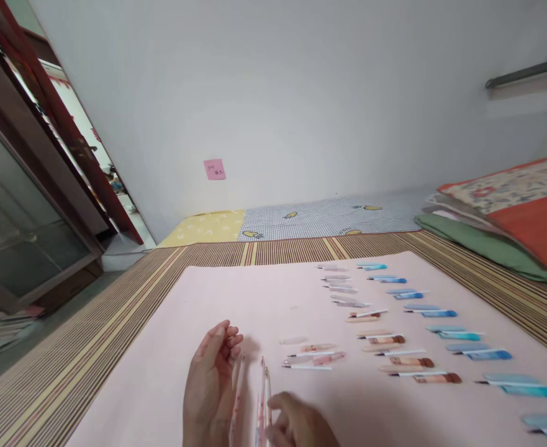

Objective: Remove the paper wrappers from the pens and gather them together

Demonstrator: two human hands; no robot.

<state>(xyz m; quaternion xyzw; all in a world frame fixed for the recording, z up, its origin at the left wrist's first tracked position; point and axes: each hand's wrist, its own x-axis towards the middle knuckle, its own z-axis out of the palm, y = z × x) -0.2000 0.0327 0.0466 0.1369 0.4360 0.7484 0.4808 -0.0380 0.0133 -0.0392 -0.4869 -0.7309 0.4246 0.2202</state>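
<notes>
My left hand (210,379) stands on edge above a pale pink sheet (161,347), its fingers loosely curled with nothing visible in them. Just right of its palm is a slim pinkish pen (237,397). Two more pens lie close together between my hands: a pink-patterned pen (261,397) and a paler pen (268,397). My right hand (303,425) is at the bottom edge, somewhat blurred, its bent index finger at the side of the paler pen. Its fingertips look apart. Beyond it lie a pink pen barrel (329,358) and a white refill (307,367) with a dark tip.
Blue pen parts (482,354) run in a row down the sheet's right side. Brown pen parts (413,362) and greyish pen parts (341,287) lie left of them. A striped mat (115,329) is underneath. Folded bedding (529,217) is at right, a wall (301,105) behind.
</notes>
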